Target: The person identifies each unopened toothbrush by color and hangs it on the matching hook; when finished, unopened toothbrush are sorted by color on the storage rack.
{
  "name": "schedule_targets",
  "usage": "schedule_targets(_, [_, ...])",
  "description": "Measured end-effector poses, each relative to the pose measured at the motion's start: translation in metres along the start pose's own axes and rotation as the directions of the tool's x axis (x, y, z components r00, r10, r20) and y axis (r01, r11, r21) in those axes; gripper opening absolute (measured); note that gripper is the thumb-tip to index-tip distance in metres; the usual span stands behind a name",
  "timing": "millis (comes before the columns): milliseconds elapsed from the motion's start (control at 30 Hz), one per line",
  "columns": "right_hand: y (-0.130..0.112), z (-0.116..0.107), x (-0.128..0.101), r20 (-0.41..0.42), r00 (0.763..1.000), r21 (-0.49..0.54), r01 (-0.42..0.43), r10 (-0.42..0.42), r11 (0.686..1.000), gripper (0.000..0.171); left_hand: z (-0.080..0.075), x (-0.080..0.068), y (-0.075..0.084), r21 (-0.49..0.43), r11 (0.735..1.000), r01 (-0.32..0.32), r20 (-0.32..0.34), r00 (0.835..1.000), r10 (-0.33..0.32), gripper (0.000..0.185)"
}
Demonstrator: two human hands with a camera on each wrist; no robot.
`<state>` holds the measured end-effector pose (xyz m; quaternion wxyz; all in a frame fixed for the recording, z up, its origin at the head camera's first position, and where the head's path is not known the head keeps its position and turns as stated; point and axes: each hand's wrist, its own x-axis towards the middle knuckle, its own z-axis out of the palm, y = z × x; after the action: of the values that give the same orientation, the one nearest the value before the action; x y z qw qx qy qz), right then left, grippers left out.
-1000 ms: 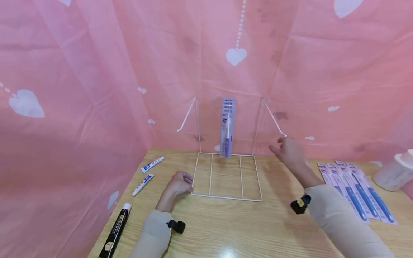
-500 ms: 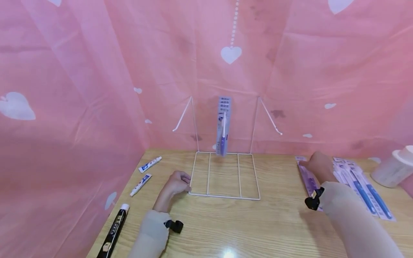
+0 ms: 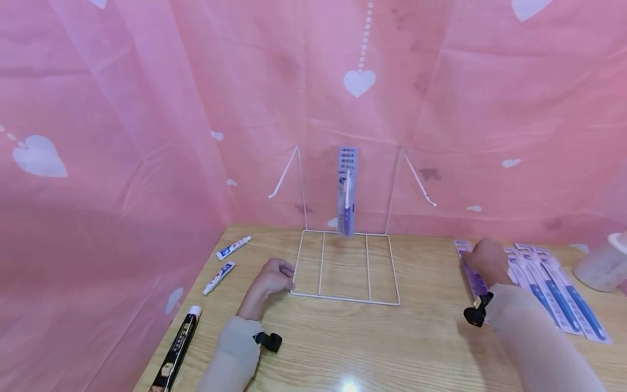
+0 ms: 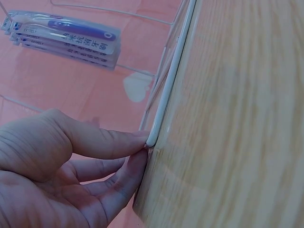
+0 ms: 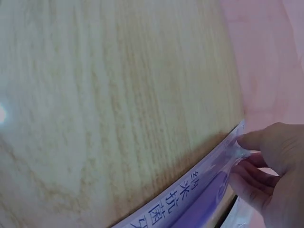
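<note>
1. Right hand [image 3: 482, 261] pinches the top edge of a purple toothbrush pack [image 3: 471, 275], thumb and fingers [image 5: 259, 142] closed on the plastic, as the right wrist view shows. The pack lies on the table [image 3: 352, 343], just left of a row of blue packs [image 3: 548, 288].
2. Left hand [image 3: 274, 277] pinches the near left corner of the white wire rack [image 3: 345, 267], thumb and forefinger [image 4: 109, 142] together on the wire, which steadies it.
3. Nearest on the left lies a black tube [image 3: 177, 348]; two small white tubes [image 3: 225, 264] lie farther back, well apart from both hands.
4. Past the rack's base, its upright wires rise against the pink curtain [image 3: 147, 136]. One hung pack [image 3: 346, 190] already sits on the middle hook; the side hooks [image 3: 421, 185] are bare.
5. A white jar [image 3: 604, 264] stands at the far right edge.
6. By my judgement, the step in hand is picking up the purple pack to hang it. The next move calls for lifting it clear of the blue packs, keeping the hanging hole free of the fingers, and lining that hole up with a hook while the left hand holds the rack.
</note>
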<state>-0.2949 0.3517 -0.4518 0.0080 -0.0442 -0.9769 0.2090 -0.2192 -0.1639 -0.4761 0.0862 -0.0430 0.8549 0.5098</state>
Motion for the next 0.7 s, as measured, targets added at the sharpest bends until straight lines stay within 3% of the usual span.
schedule_targets(233, [-0.011,0.001,0.003,-0.073,0.997,0.000,0.025,-0.025,1.000,0.030,0.000,0.001,0.000,0.007,1.000,-0.008,-0.004,1.000,0.008,0.039])
schedule_targets(400, [-0.036,-0.008,0.004,-0.180,0.977,-0.025,0.108,-0.111,0.994,0.032,0.000,-0.001,0.001,0.018,1.000,0.011,-0.008,1.000,-0.011,0.038])
schedule_targets(567, [-0.062,-0.019,-0.006,-0.291,0.929,-0.025,0.230,-0.228,0.973,0.031,0.000,-0.002,0.004,0.020,1.000,0.017,-0.005,1.000,-0.017,0.038])
schedule_targets(700, [-0.084,-0.024,-0.017,-0.386,0.868,-0.028,0.327,-0.312,0.945,0.028,0.000,-0.002,0.003,0.018,1.000,0.016,-0.004,1.000,-0.016,0.037])
